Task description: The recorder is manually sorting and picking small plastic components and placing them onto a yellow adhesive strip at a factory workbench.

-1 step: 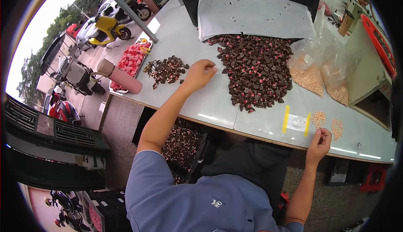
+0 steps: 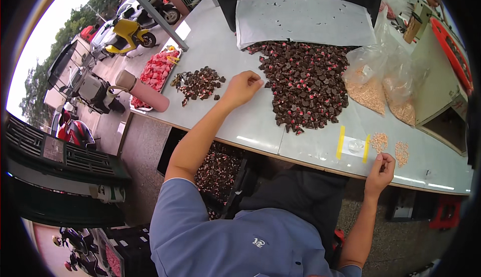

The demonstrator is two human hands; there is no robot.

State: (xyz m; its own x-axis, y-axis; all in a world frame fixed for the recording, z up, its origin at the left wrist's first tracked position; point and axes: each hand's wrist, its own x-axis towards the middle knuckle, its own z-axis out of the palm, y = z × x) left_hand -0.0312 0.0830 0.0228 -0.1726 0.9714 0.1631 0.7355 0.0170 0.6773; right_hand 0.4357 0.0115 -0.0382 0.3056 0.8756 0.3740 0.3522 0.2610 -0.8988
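Note:
My left hand [image 2: 243, 87] is over the tabletop, its fingers curled in toward the thumb. To its right is the large pile of small dark brown pieces with pink-red spots [image 2: 308, 84], and the fingertips come close to its left edge. A smaller heap of similar dark pieces [image 2: 200, 83] lies on the hand's left. My right hand [image 2: 381, 174] rests at the table's front edge with thumb and fingers pinched together. Just beyond it are two small patches of pale orange bits, a left one [image 2: 380, 142] and a right one [image 2: 402, 154]. Whatever either hand holds is too small to make out.
A white card held by yellow tape [image 2: 353, 148] lies left of my right hand. Clear bags of pale bits [image 2: 366, 89] stand behind. At the left are a pink bottle [image 2: 150, 96] and a tray of red pieces [image 2: 161, 70]. A dark crate [image 2: 235, 184] sits below the table.
My left hand has shifted slightly to the right, toward the large pile of dark pieces. The right hand stays in place at the table edge.

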